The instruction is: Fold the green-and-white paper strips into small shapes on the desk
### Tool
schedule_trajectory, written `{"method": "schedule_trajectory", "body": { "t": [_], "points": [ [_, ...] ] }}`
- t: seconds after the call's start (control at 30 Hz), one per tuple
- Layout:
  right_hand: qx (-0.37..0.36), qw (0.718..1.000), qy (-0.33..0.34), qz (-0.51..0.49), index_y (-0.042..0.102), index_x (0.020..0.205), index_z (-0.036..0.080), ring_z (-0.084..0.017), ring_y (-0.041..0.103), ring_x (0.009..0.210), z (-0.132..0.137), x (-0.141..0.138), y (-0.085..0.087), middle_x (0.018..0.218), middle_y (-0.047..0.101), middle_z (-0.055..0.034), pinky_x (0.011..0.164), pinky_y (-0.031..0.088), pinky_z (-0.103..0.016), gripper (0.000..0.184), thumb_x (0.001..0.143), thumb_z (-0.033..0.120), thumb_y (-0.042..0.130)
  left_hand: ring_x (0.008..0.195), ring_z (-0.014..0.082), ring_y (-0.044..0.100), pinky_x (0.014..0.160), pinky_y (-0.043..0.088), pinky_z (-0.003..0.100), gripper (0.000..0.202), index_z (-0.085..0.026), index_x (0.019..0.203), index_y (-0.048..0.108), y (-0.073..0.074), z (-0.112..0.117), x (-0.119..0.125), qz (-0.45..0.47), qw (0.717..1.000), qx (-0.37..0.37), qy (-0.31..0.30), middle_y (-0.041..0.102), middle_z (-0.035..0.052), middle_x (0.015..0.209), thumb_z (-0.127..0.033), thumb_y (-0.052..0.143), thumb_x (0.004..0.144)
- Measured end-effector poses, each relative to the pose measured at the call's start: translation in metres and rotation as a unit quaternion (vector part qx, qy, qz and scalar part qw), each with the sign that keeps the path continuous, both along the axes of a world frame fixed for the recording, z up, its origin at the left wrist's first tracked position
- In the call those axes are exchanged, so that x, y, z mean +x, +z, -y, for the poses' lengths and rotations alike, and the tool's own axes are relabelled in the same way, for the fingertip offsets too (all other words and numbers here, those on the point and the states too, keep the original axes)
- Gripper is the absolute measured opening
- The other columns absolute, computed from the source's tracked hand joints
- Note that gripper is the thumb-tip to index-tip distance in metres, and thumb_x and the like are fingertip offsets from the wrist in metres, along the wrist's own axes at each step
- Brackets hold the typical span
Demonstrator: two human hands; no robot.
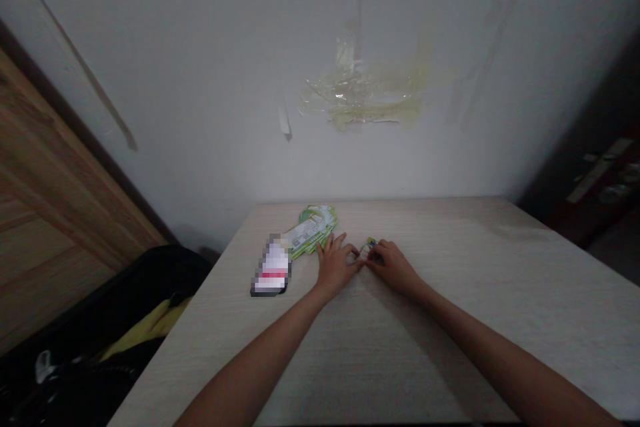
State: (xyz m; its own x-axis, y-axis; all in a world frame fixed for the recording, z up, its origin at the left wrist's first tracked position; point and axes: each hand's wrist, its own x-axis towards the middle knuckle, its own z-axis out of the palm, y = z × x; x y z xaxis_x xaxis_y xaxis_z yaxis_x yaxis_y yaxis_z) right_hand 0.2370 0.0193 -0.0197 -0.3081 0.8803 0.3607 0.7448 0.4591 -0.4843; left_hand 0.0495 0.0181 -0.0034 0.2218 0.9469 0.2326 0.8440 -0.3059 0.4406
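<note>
You have a small piece of paper (370, 241) on the table (450, 347), between your two hands and in front of you. Your left hand (337, 268) takes its near left side between thumb and forefinger, while the other fingers fan out toward the pile of green and white papers (311, 232). Your right hand (395, 263) pinches the right side of the same piece, the fingers curled in and the thumb low. Neither hand is nearer: the paper sits right at both sets of fingertips, to the right of your left hand and to the left of your right

The piece is small in this dim view and partly covered by your fingers, but its long axis seems to run away from you toward the wall (225, 113), leaning a little to the right, with the yellow-green end at the far side. The pile lies to the left and a bit farther back, its sheets fanned unevenly, its long axis slanting from near left to far right. A phone (273, 270) lies at the pile's near left end, well apart from the small piece, its own length pointing away from you
</note>
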Motion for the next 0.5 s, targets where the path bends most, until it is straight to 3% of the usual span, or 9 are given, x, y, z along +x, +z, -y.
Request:
{"method": "schedule_trajectory", "body": {
  "t": [0.5],
  "points": [
    [-0.001, 1.0, -0.011, 0.007, 0.063, 0.082, 0.018, -0.02, 0.052, 0.086, -0.0025, -0.0002, -0.0013, 0.087, 0.059, -0.0056, 0.078, 0.042, -0.031, 0.012, 0.083, 0.03, 0.065, 0.14, 0.0344, 0.026, 0.11, 0.008, 0.067, 0.018, -0.03, 0.091, 0.069, -0.0041, -0.0004, 0.0024, -0.006, 1.0, 0.016, -0.018, 0.051, -0.0005, 0.14, -0.045, 0.064, 0.083]
  ]
}}
